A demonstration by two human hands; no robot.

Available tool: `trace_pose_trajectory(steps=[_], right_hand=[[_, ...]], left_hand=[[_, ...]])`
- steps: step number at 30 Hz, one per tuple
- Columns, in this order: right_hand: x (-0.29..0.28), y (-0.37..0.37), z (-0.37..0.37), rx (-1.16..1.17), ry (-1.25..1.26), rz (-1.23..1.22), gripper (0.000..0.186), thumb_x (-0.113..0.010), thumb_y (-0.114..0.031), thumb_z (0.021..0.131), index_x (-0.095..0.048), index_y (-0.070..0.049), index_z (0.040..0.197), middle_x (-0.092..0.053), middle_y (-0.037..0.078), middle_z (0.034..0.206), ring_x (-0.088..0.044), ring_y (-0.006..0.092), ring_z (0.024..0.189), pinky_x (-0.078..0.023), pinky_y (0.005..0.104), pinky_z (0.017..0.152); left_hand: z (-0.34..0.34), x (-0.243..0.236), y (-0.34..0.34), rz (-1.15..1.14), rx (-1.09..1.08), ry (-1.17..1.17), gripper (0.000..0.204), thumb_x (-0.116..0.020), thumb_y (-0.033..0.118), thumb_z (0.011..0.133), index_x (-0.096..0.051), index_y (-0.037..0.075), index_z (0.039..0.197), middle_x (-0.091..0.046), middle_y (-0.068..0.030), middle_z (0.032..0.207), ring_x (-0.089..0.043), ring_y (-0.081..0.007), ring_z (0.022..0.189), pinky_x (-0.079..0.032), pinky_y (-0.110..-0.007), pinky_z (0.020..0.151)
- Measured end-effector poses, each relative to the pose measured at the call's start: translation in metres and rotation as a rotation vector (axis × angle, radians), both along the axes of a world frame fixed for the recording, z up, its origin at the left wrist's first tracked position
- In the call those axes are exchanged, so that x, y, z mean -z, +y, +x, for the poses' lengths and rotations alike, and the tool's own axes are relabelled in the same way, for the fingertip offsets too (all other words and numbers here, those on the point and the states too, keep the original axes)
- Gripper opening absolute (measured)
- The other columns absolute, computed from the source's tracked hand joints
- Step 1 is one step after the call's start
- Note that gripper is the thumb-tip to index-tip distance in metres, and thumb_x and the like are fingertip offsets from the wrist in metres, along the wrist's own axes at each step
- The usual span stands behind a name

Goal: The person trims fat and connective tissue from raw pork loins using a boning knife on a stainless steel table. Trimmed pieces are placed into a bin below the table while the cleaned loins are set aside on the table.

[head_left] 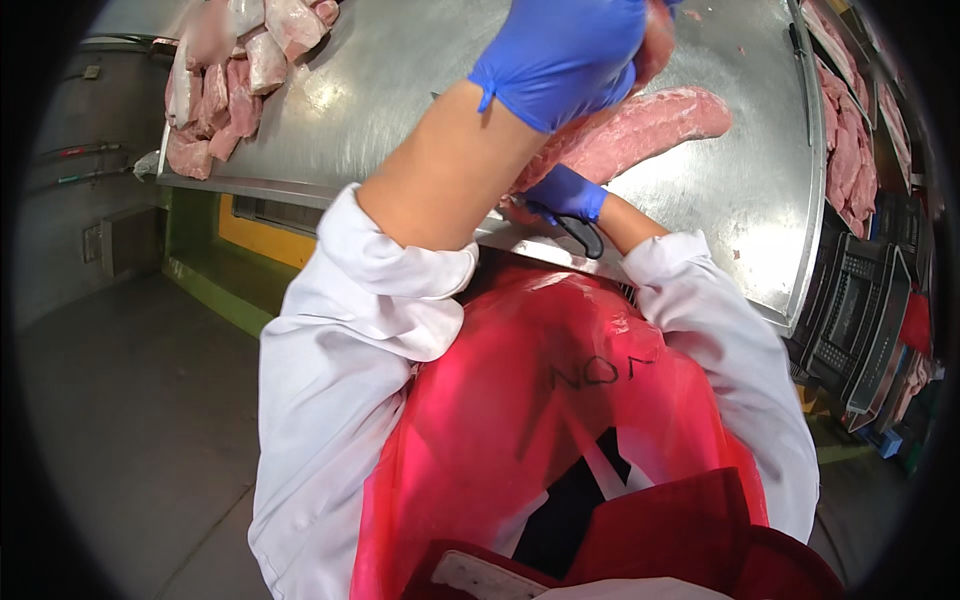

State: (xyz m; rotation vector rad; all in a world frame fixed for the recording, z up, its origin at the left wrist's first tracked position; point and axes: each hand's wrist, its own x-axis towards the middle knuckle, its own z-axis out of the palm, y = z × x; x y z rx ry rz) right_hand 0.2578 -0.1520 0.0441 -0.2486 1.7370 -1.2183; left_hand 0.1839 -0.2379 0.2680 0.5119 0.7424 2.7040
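Note:
My left hand (570, 55), in a blue glove, is raised over the metal table at the top. Its fingers are mostly turned away, closed round a strip of raw meat (656, 45) that shows past the glove. Below it a long pink piece of meat (665, 125) lies on the table, its near-left end partly covered by my arm. Close to the table's front edge, my gloved right hand (570, 192) is wrapped round a knife, whose black handle (582, 238) sticks out toward me. The blade is hidden by the meat and my left arm.
Several cut pieces of meat (215, 100) are heaped at the table's far left corner. The steel table (760, 200) has a raised rim. On the right stand black crates (855, 300), and more meat (848, 150) lies beyond the table's edge. A red apron (560, 380) covers my front.

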Motion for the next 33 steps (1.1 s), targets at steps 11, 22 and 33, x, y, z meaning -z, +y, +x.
trace_pose_trajectory(steps=[11,22,33], right_hand=[[-0.046,0.154,0.083,0.249,-0.111,-0.096,0.080,-0.057,-0.004,0.095,-0.017,-0.020,0.162,-0.060,0.005,0.075,-0.049,0.0092,0.050,-0.044,0.0239,0.048],[-0.032,0.198,0.188,1.009,-0.009,-0.063,0.083,-0.055,0.005,0.092,-0.021,-0.026,0.162,-0.063,0.003,0.084,-0.046,0.0063,0.051,-0.040,0.0213,0.045],[-0.009,0.208,0.178,1.056,0.116,-0.013,0.085,-0.052,0.004,0.091,-0.019,-0.027,0.162,-0.061,0.002,0.082,-0.052,0.0085,0.053,-0.044,0.0246,0.045]], left_hand=[[-0.009,-0.073,-0.066,-0.415,-0.280,0.837,0.011,-0.058,0.010,0.101,-0.060,0.003,0.109,-0.058,-0.0002,0.088,-0.054,-0.0087,0.079,-0.045,-0.022,0.070],[0.009,0.310,-0.028,-1.887,-0.098,0.806,0.063,-0.073,0.041,0.082,-0.058,0.005,0.131,-0.060,-0.0209,0.126,-0.058,-0.0419,0.112,-0.047,-0.048,0.097],[0.024,0.280,-0.062,-1.247,0.127,-0.105,0.016,-0.066,0.022,0.092,-0.061,0.007,0.089,-0.059,-0.0028,0.078,-0.054,-0.0128,0.066,-0.048,-0.031,0.058]])
